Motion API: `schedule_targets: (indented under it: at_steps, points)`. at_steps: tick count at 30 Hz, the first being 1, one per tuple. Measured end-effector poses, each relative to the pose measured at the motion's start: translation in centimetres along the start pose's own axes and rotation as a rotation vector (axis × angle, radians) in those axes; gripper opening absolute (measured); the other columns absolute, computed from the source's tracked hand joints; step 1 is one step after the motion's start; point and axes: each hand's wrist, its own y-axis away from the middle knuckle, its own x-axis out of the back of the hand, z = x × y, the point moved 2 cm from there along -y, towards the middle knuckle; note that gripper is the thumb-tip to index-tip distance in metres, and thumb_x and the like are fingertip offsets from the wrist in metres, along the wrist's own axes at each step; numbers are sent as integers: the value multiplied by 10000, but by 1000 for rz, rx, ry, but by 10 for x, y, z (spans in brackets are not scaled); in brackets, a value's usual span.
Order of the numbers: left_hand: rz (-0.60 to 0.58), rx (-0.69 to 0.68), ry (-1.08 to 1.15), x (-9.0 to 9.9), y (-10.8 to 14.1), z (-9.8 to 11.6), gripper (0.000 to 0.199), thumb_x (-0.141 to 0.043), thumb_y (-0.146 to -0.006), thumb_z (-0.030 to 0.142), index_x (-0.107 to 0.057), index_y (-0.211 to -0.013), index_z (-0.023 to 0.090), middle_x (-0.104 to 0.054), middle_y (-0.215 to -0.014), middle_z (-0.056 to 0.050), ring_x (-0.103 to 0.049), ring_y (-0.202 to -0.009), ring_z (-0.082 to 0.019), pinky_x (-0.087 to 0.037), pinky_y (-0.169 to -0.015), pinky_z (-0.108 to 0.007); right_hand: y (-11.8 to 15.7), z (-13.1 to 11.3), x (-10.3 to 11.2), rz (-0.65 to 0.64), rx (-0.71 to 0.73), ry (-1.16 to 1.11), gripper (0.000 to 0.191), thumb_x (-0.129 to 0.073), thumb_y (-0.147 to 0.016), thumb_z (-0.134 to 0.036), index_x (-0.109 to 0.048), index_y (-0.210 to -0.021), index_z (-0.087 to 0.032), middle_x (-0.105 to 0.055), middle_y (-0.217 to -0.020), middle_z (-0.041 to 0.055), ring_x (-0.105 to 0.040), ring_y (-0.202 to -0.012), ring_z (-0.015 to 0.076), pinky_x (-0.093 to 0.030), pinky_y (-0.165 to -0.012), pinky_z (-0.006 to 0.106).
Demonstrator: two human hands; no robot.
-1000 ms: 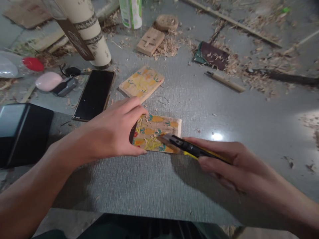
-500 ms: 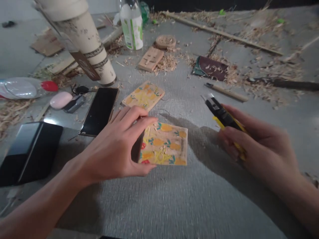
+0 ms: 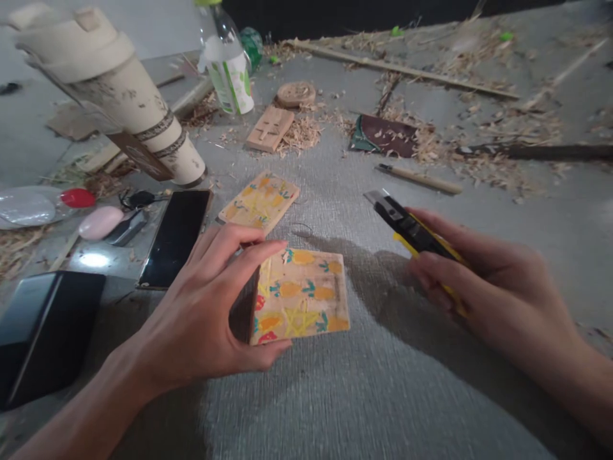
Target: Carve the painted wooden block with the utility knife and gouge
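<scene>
Left to right on the grey table: a black phone; the left hand, thumb and forefinger gripping opposite edges of a painted wooden board, nearer us than a similar board; a utility knife, blade clear of both, held in the right hand's closed fingers.

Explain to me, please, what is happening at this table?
A person's left hand holds a painted wooden board across its left end, against the table. The right hand grips a yellow-and-black utility knife, its blade pointing away from the person and apart from the board. A second painted board lies just beyond the left hand, and wood shavings are scattered farther back.
</scene>
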Motion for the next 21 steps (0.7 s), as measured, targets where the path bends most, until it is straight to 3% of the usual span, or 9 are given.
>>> schedule_targets:
  at_steps: [11, 15, 21]
  points:
    - [-75, 2, 57, -7, -2, -3, 829, -837, -835, 431, -491, -1587, 379, -497, -1413, -108, -544, -1291, -391, -510, -1128, -613, 1, -6, -1, -46, -3, -58, 646, -853, -898, -480, -697, -1516, -381, -589, -649, -56, -482, -494, 93, -399, -423, 197]
    - [-55, -4, 64, -7, -1, -3, 743, -848, -837, 438, -563, -1514, 325, -519, -1414, -119, -564, -1282, -398, -525, -1117, -630, 1, -6, -1, -65, 18, -53, 610, -835, -921, -463, -703, -1510, -376, -574, -641, -62, -479, -498, 83, -377, -427, 187]
    - [-24, -27, 71, -8, -1, -3, 704, -834, -864, 467, -530, -1480, 309, -518, -1423, -128, -573, -1304, -401, -517, -1130, -645, 3, -6, 0, -78, 22, -44, 649, -821, -939, -456, -660, -1559, -351, -581, -659, -60, -486, -513, 86, -390, -444, 193]
